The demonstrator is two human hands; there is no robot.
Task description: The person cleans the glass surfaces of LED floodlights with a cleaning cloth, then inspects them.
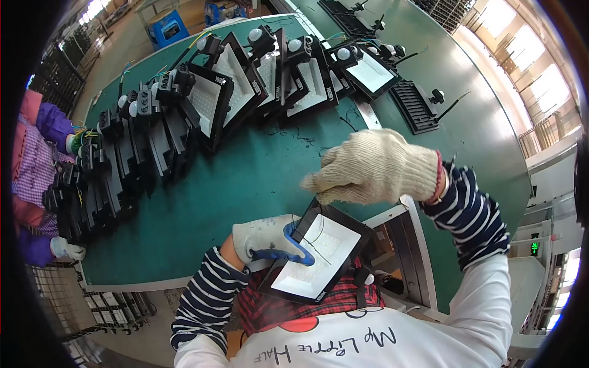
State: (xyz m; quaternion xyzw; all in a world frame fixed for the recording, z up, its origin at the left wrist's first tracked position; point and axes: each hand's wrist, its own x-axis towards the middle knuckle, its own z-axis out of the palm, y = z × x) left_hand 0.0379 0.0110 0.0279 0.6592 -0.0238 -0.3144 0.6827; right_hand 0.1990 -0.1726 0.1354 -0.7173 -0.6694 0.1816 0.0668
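Observation:
My left hand [273, 240], in a white glove with a blue-coated palm, grips a black-framed LED floodlight [319, 254] by its left edge, the thumb lying over the front. The floodlight is tilted above my lap, its white reflector face up. A thin dark strand [316, 245] crosses that face. Just above the floodlight's upper corner is my right hand [377, 167], in a cream knitted glove. Its fingers are pressed together; whatever is between them is hidden. A small sensor with a white dome [368, 279] shows at the floodlight's lower right side.
Several similar floodlights [211, 101] with sensors and wires lean in a curved row on the green table [245, 184]. More lie face down [414, 107] beyond the pale table strip. At far left, a co-worker's gloved hand [67, 248] is beside the row. A blue crate [167, 29] stands behind.

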